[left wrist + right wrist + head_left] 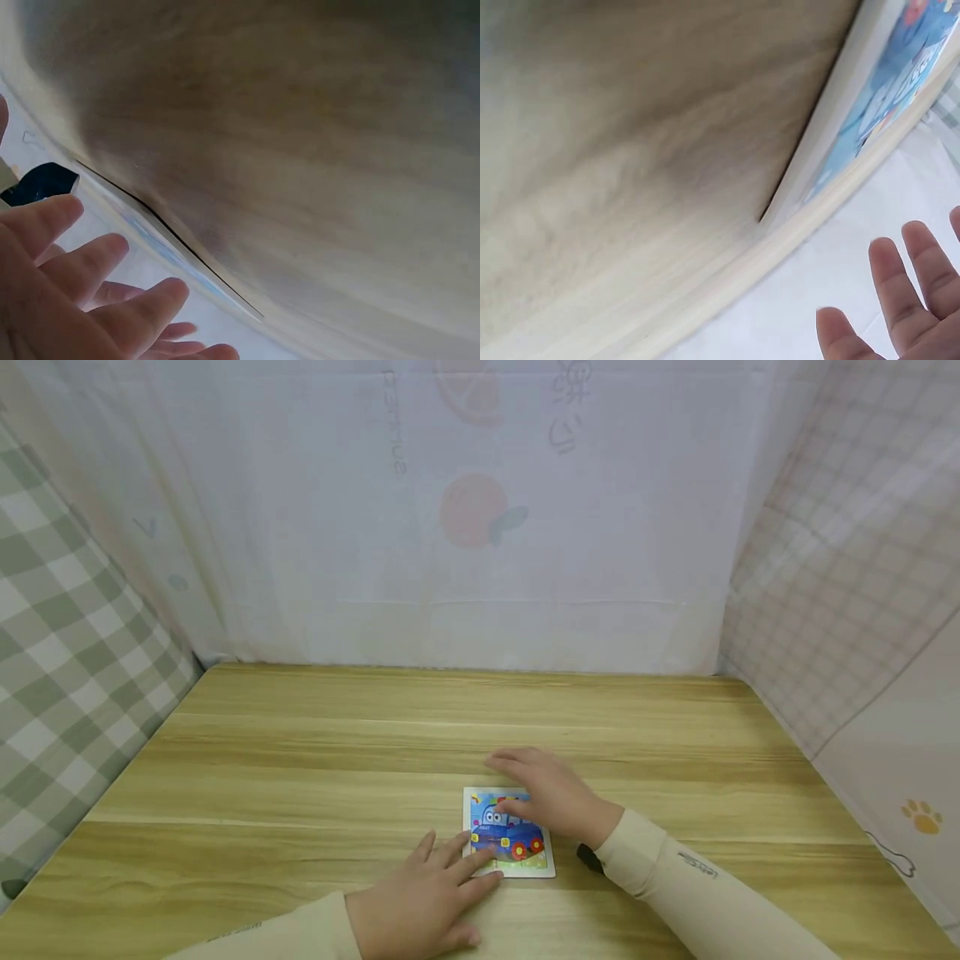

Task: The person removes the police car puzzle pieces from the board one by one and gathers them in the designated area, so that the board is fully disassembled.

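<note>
Fingers [478, 887] apart, both hands [416, 903] — at car-picture board [517, 837] — wooden table [300, 793] — white cloth [330, 543] behind

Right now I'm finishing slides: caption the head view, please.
Left hand and right hand over a white-bordered blue-car picture on a wood-grain table.

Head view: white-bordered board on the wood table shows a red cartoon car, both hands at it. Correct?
The car is blue, not red, per the head view. Rest stands: white-bordered board on the wood table, left hand and right hand at it.
</note>
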`<state>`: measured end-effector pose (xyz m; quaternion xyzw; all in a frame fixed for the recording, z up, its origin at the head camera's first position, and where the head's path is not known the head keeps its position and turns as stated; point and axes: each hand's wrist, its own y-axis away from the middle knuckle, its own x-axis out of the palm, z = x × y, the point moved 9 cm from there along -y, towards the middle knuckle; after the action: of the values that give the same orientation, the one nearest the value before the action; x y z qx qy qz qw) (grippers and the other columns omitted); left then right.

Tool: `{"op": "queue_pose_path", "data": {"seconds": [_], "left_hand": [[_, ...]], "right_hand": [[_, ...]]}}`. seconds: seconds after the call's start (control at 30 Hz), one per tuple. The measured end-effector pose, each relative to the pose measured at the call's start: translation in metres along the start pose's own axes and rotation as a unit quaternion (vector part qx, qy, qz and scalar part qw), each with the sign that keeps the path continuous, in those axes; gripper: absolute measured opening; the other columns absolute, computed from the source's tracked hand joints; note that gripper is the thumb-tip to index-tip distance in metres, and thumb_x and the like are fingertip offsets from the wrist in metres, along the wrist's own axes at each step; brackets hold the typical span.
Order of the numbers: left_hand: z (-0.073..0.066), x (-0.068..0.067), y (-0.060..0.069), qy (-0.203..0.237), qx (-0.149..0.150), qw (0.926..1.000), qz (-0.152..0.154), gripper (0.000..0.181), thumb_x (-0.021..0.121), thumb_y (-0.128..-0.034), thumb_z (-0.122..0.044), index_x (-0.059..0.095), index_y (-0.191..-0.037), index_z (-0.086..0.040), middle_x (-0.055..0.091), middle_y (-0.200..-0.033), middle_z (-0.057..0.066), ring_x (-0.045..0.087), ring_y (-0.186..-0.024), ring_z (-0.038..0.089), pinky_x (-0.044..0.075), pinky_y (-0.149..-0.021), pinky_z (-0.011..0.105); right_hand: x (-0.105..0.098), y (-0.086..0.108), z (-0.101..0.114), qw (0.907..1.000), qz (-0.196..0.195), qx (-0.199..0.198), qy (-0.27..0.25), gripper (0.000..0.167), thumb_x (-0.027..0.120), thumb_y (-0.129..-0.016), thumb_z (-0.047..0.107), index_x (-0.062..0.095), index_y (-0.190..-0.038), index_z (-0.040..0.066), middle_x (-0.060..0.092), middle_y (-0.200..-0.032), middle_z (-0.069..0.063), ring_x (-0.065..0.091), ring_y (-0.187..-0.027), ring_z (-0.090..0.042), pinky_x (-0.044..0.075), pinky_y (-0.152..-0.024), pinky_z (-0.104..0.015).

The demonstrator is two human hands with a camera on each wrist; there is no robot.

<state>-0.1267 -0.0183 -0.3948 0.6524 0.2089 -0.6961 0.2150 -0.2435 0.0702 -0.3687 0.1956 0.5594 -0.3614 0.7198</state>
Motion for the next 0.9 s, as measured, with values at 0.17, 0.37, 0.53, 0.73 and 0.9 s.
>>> {"op": "queue_pose_path", "data": {"seconds": [0.17,0.37,0.53,0.73,0.9], "left_hand": [[-0.003,0.006,0.000,-0.016,0.011,0.9998,0.010,0.060,0.049,-0.0924,-0.059,0.049,-0.141,-0.024,0.043,-0.148,-0.001,0.044,-0.132,0.031,0.046,-0.090,0.057],[-0.004,0.012,0.000,-0.009,0.016,0.9995,0.024,0.062,0.047,-0.0934,-0.059,0.046,-0.143,-0.023,0.042,-0.150,-0.001,0.043,-0.133,0.031,0.046,-0.091,0.057],[-0.003,0.013,-0.001,0.008,0.017,0.9994,0.028,0.062,0.046,-0.0943,-0.058,0.045,-0.144,-0.021,0.039,-0.152,0.000,0.040,-0.136,0.032,0.047,-0.090,0.056],[-0.002,0.015,-0.001,0.027,0.011,0.9984,0.049,0.064,0.048,-0.0931,-0.058,0.044,-0.145,-0.021,0.035,-0.154,-0.001,0.036,-0.138,0.031,0.050,-0.087,0.051],[-0.001,0.016,-0.001,0.046,0.007,0.9968,0.065,0.065,0.049,-0.0924,-0.058,0.043,-0.146,-0.022,0.034,-0.154,-0.003,0.035,-0.139,0.030,0.051,-0.086,0.050]], "right_hand": [[0.007,-0.005,0.001,0.9986,0.031,0.026,-0.033,0.053,0.076,-0.083,0.027,0.060,-0.130,0.009,0.058,-0.132,-0.010,0.052,-0.124,-0.030,0.042,-0.101,-0.049],[0.016,-0.012,-0.001,0.9933,0.068,0.050,-0.080,0.045,0.076,-0.083,0.022,0.065,-0.125,0.009,0.061,-0.126,-0.008,0.056,-0.119,-0.027,0.045,-0.099,-0.045],[0.023,-0.017,-0.004,0.9873,0.094,0.066,-0.110,0.043,0.078,-0.081,0.019,0.067,-0.121,0.006,0.065,-0.115,-0.004,0.061,-0.103,-0.020,0.050,-0.091,-0.040],[0.029,-0.021,-0.006,0.9842,0.110,0.072,-0.118,0.036,0.078,-0.080,0.016,0.069,-0.114,0.006,0.065,-0.110,-0.003,0.061,-0.095,-0.016,0.051,-0.085,-0.038],[0.031,-0.025,-0.005,0.9835,0.114,0.076,-0.118,0.034,0.080,-0.079,0.014,0.071,-0.111,0.006,0.065,-0.109,-0.004,0.060,-0.093,-0.016,0.051,-0.085,-0.038]]}}
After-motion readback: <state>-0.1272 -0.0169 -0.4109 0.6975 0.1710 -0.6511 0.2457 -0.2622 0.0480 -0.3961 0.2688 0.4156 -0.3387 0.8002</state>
